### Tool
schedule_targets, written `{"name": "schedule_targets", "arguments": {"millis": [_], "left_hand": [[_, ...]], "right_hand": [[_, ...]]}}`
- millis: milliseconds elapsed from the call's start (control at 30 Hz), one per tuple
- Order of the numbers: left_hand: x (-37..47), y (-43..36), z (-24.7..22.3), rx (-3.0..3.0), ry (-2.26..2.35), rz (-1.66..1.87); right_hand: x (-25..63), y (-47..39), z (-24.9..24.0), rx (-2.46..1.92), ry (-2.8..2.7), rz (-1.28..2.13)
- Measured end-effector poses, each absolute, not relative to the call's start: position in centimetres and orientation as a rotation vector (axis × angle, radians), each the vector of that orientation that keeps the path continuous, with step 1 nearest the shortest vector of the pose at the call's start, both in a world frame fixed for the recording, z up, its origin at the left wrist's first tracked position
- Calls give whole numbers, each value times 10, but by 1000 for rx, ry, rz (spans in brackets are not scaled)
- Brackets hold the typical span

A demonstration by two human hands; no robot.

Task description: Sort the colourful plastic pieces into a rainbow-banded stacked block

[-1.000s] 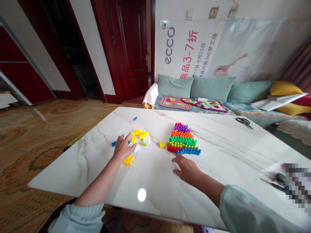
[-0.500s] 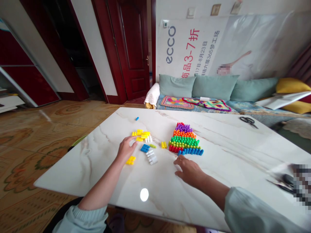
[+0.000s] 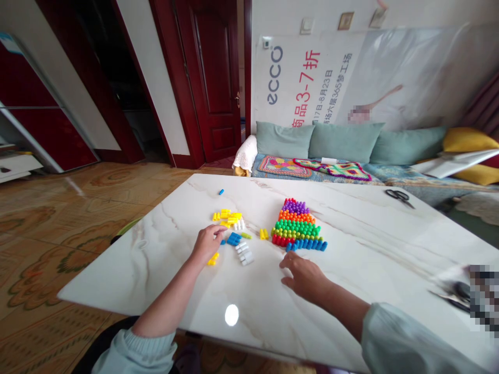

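My left hand (image 3: 208, 244) hovers over the loose pieces, its index finger and thumb apart. Close to its thumb lies a blue peg-like piece (image 3: 223, 242); whether they touch I cannot tell. Beside it are several blue pieces (image 3: 234, 239), a yellow-green one (image 3: 246, 236), white pieces (image 3: 244, 254) and yellow pieces (image 3: 230, 218). My right hand (image 3: 306, 272) is open, palm down, just in front of a row of blue pieces (image 3: 307, 244). That row fronts a block of round-topped plastic pieces (image 3: 296, 227) in coloured rows: red, yellow-green, green, orange, purple.
Everything stands on a white marbled table (image 3: 163, 280). A lone blue piece (image 3: 221, 191) lies towards the back left. Black-handled scissors (image 3: 399, 197) are at the far right, and another black-handled tool (image 3: 454, 296) is at the right edge. Behind stands a sofa with green cushions (image 3: 345, 140).
My left hand has moved slightly right and its fingers have come closer together. A blue piece now shows by its thumb. My right hand has hardly moved.
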State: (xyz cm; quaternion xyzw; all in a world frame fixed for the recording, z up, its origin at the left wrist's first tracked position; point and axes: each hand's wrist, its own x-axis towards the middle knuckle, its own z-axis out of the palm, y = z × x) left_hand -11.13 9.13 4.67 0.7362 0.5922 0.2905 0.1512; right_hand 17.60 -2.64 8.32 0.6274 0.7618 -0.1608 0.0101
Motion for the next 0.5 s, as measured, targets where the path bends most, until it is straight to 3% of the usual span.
{"name": "schedule_targets", "arguments": {"millis": [100,300,500], "left_hand": [[-113,89,48,2131,1760,859],[-116,80,37,2153,1790,532],[-95,65,49,2196,1747,555]], "right_hand": [[176,-26,84,1955,2391,-504],[175,-26,84,1964,2390,-504],[173,-25,82,2005,2419,-547]]}}
